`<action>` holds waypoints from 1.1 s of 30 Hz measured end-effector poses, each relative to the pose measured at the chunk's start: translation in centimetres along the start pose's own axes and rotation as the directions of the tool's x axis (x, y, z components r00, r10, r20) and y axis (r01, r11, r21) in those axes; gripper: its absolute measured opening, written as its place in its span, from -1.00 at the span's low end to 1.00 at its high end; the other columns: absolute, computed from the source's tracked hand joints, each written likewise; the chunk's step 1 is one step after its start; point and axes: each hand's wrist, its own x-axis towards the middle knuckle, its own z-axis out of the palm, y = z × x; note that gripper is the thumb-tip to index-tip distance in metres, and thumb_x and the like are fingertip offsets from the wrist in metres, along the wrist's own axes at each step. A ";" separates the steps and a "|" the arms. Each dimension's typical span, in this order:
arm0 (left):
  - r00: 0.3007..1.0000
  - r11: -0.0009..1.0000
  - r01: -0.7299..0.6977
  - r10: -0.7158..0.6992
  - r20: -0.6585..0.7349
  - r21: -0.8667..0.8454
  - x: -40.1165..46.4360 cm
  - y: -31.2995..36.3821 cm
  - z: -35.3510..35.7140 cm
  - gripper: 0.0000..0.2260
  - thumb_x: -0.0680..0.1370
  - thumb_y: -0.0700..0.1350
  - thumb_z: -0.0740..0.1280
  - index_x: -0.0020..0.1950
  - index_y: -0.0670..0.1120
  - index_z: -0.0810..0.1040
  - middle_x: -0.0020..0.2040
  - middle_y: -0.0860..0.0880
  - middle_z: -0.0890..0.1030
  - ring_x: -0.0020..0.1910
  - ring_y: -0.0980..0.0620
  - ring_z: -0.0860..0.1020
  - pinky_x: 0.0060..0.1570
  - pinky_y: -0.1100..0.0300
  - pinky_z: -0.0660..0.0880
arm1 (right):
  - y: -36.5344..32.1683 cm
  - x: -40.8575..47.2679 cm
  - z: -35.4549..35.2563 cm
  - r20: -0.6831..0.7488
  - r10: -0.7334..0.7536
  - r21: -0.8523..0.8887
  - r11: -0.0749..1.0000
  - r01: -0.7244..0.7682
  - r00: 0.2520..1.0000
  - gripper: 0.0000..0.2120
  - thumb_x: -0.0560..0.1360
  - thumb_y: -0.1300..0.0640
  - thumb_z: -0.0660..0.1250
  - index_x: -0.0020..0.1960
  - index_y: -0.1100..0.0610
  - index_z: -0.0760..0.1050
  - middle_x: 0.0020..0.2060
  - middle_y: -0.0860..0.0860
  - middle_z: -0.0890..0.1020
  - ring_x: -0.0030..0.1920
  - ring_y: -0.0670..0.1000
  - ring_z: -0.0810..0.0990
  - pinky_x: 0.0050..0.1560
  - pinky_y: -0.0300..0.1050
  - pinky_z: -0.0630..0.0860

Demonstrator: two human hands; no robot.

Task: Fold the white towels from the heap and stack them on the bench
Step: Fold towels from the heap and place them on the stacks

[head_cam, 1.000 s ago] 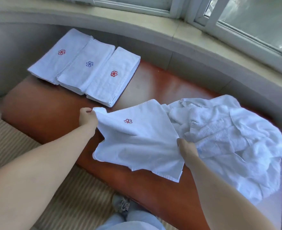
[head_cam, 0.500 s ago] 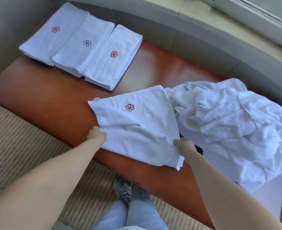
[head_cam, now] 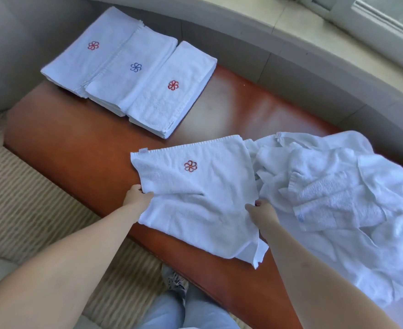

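Reddish-brown and glossy, the wooden surface (head_cam: 81, 148) runs from the left of the frame to the lower right, with a grey curved ledge (head_cam: 290, 67) and a window frame (head_cam: 373, 27) behind it and striped carpet (head_cam: 29, 191) at lower left; at centre a white towel (head_cam: 200, 205) with a red flower emblem lies spread flat, its near edge hanging just over the front of the surface; the left hand (head_cam: 137, 198) pinches its left edge, fingers curled on the cloth; the right hand (head_cam: 262, 211) grips its right edge beside the heap (head_cam: 350, 210) of crumpled white towels filling the right of the frame; at upper left three folded stacks (head_cam: 134, 74) lie side by side, overlapping slightly, two with red emblems and the middle one blue; a shoe (head_cam: 174, 281) and blue trousers (head_cam: 183, 312) show at bottom centre.
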 end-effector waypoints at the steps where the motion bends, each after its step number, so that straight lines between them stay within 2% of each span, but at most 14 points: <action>1: 1.000 0.999 -0.003 0.002 -0.027 -0.050 0.4 0.6 0.0 -0.53 0.60 -0.02 0.34 0.48 -0.09 0.37 0.25 -0.05 0.56 0.11 -0.12 0.57 0.09 -0.04 0.56 | -1.0 0.4 -0.1 -0.039 -0.067 -0.066 0.996 0.064 0.997 -0.61 0.56 0.09 0.33 0.36 0.18 0.47 0.20 0.12 0.62 0.14 0.15 0.61 0.00 -0.02 0.52; 3: 0.997 0.989 0.007 -0.018 -0.074 -0.147 1.5 1.8 0.0 -0.50 0.60 -0.02 0.35 0.52 -0.08 0.34 0.16 -0.01 0.55 0.06 -0.08 0.56 0.12 -0.03 0.55 | -2.9 1.8 -0.1 -0.066 -0.210 -0.145 0.969 0.199 0.975 -0.56 0.58 0.10 0.30 0.45 0.12 0.41 0.31 0.07 0.55 0.22 0.11 0.56 0.04 -0.09 0.44; 6: 0.992 0.972 0.016 -0.045 -0.117 -0.236 3.0 3.2 0.1 -0.50 0.59 -0.04 0.38 0.51 -0.05 0.37 0.12 0.01 0.55 0.00 -0.06 0.57 0.04 0.00 0.55 | -6.1 4.6 1.0 -0.045 -0.322 -0.209 0.929 0.307 0.945 -0.52 0.58 0.13 0.30 0.49 0.09 0.37 0.41 0.09 0.45 0.31 0.12 0.52 0.23 -0.03 0.45; 9: 0.984 0.949 0.029 -0.082 -0.159 -0.313 4.4 4.4 0.0 -0.53 0.56 -0.08 0.39 0.47 -0.05 0.44 0.14 -0.03 0.62 -0.01 -0.07 0.61 0.01 0.02 0.59 | -9.0 6.9 2.1 -0.076 -0.293 -0.245 0.932 0.266 0.953 -0.36 0.58 0.10 0.30 0.61 0.04 0.15 0.54 0.02 0.25 0.41 0.12 0.43 0.30 0.11 0.42; 11: 0.985 0.947 0.039 -0.091 -0.147 -0.319 5.0 4.7 -0.1 -0.61 0.55 -0.10 0.38 0.38 -0.06 0.52 0.08 -0.03 0.63 -0.04 -0.06 0.62 -0.04 0.06 0.58 | -10.0 8.2 2.5 -0.120 -0.234 -0.197 0.958 0.208 0.965 -0.27 0.57 0.11 0.31 0.63 0.04 0.03 0.54 0.07 0.22 0.46 0.14 0.35 0.31 0.14 0.41; 13: 0.989 0.948 0.039 -0.082 -0.125 -0.315 5.4 4.6 -0.1 -0.83 0.54 -0.11 0.38 0.12 -0.01 0.62 -0.01 0.00 0.64 -0.08 -0.03 0.61 -0.11 0.12 0.52 | -10.5 9.4 2.7 -0.147 -0.145 -0.060 0.989 0.138 0.978 -0.34 0.53 0.14 0.32 0.56 0.05 0.14 0.41 0.12 0.38 0.37 0.18 0.44 0.32 0.12 0.45; 14: 0.990 0.947 0.039 -0.081 -0.117 -0.318 5.4 4.5 -0.1 -0.94 0.53 -0.11 0.39 -0.01 -0.01 0.62 -0.05 0.00 0.64 -0.11 -0.03 0.59 -0.14 0.14 0.48 | -10.6 9.9 2.7 -0.144 -0.095 0.002 0.995 0.096 0.985 -0.45 0.50 0.15 0.32 0.45 0.04 0.25 0.26 0.11 0.49 0.23 0.19 0.53 0.27 0.11 0.50; 17: 0.990 0.947 0.066 -0.102 -0.101 -0.315 5.1 4.2 -0.5 -0.94 0.50 -0.13 0.38 -0.17 -0.04 0.60 -0.25 0.03 0.59 -0.32 0.02 0.47 -0.34 0.20 0.34 | -11.0 10.3 2.3 -0.041 -0.023 -0.012 1.000 0.022 0.999 -0.93 0.43 0.21 0.25 -0.11 0.08 0.43 -0.26 0.04 0.54 -0.26 0.13 0.52 -0.10 -0.03 0.53; 19: 0.990 0.940 0.106 -0.129 -0.051 -0.323 4.6 3.9 -0.9 -0.86 0.48 -0.15 0.36 -0.27 -0.07 0.49 -0.35 0.03 0.45 -0.38 0.02 0.32 -0.37 0.19 0.22 | -10.8 9.9 2.3 0.013 -0.042 -0.068 0.997 0.043 0.999 -0.88 0.39 0.26 0.23 -0.29 0.10 0.39 -0.41 0.04 0.49 -0.39 0.09 0.43 -0.30 -0.15 0.41; 22: 0.985 0.933 0.170 -0.166 0.039 -0.316 3.3 3.2 -1.7 -0.90 0.50 -0.19 0.38 -0.20 -0.10 0.54 -0.27 -0.01 0.44 -0.28 0.00 0.35 -0.28 0.17 0.29 | -9.8 8.1 2.5 0.016 -0.109 -0.069 0.991 0.110 0.994 -0.85 0.39 0.24 0.27 -0.28 0.08 0.33 -0.40 0.04 0.43 -0.40 0.06 0.34 -0.41 -0.22 0.24; 25: 0.988 0.938 0.130 -0.096 0.118 -0.321 1.1 3.0 -2.6 -0.92 0.57 -0.21 0.35 0.01 -0.10 0.63 -0.03 -0.06 0.56 -0.04 -0.06 0.46 -0.03 0.14 0.41 | -8.2 5.1 2.2 0.074 -0.137 0.109 0.986 0.129 0.988 -0.77 0.45 0.25 0.37 -0.24 0.12 0.32 -0.28 0.07 0.40 -0.29 0.07 0.44 -0.35 -0.18 0.46; 28: 0.982 0.939 0.069 -0.004 0.190 -0.337 -2.0 3.1 -4.1 -0.78 0.58 -0.19 0.36 0.22 -0.07 0.63 0.20 -0.05 0.61 0.24 -0.10 0.52 0.30 0.04 0.42 | -7.6 1.3 0.2 0.089 -0.152 0.255 0.959 0.125 0.984 -0.71 0.44 0.32 0.38 -0.29 0.14 0.28 -0.31 0.08 0.38 -0.27 0.07 0.47 -0.33 -0.23 0.44; 31: 0.950 0.964 -0.033 0.112 0.290 -0.265 -5.3 2.8 -5.8 -0.82 0.50 -0.18 0.39 0.09 -0.07 0.66 0.07 0.03 0.62 0.13 0.01 0.52 0.21 0.13 0.40 | -6.4 -2.6 -2.0 0.056 -0.217 0.330 0.925 0.187 0.975 -0.92 0.39 0.39 0.28 -0.20 0.26 0.41 -0.23 0.11 0.44 -0.16 0.08 0.44 -0.05 -0.03 0.47; 33: 0.914 0.983 -0.182 0.164 0.371 0.013 -7.4 1.8 -6.5 -0.81 0.42 -0.14 0.37 0.01 -0.12 0.64 -0.04 0.00 0.57 -0.04 0.02 0.47 0.02 0.16 0.39 | -4.3 -5.3 -3.2 0.065 -0.267 0.179 0.951 0.252 0.961 -0.93 0.38 0.40 0.26 -0.28 0.32 0.41 -0.32 0.08 0.45 -0.25 0.07 0.43 -0.20 -0.09 0.50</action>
